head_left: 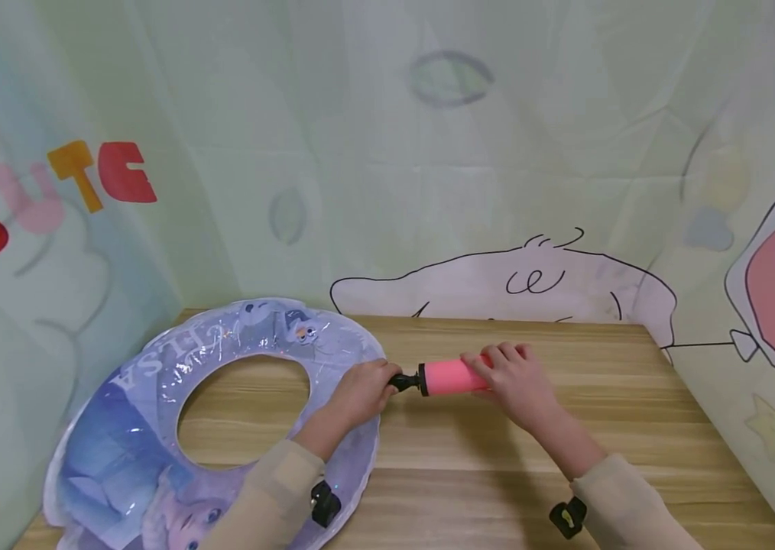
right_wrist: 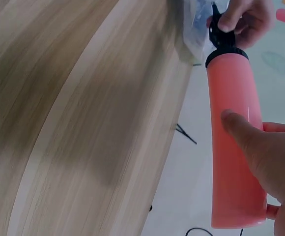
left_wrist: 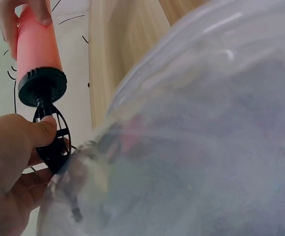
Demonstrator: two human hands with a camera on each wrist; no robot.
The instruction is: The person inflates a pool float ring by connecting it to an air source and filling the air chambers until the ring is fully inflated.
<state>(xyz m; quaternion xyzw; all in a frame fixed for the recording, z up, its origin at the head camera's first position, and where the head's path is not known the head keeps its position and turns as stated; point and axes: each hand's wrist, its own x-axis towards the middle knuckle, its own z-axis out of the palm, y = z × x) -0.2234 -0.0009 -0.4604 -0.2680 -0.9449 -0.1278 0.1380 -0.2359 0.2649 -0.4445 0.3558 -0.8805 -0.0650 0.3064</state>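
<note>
A pink hand air pump (head_left: 445,377) is held roughly level above the wooden table. My right hand (head_left: 514,386) grips its barrel, the thumb (right_wrist: 241,129) lying along the pink side in the right wrist view. With thumb and fingers my left hand (head_left: 360,391) holds the black open-framed end piece (left_wrist: 54,137), which joins the barrel's black cap (left_wrist: 43,84). A blue and purple inflatable swim ring (head_left: 346,336), puffed out and glossy with cartoon prints and letters, lies on the left under my left arm. In the left wrist view its clear-edged side bulges close beside the black piece.
The wood-grain table (head_left: 442,451) reaches back to a printed fabric wall (head_left: 387,191), with more printed fabric on both sides. Black devices are on both sleeves, one at the left wrist (head_left: 325,504) and another at the right wrist (head_left: 568,518).
</note>
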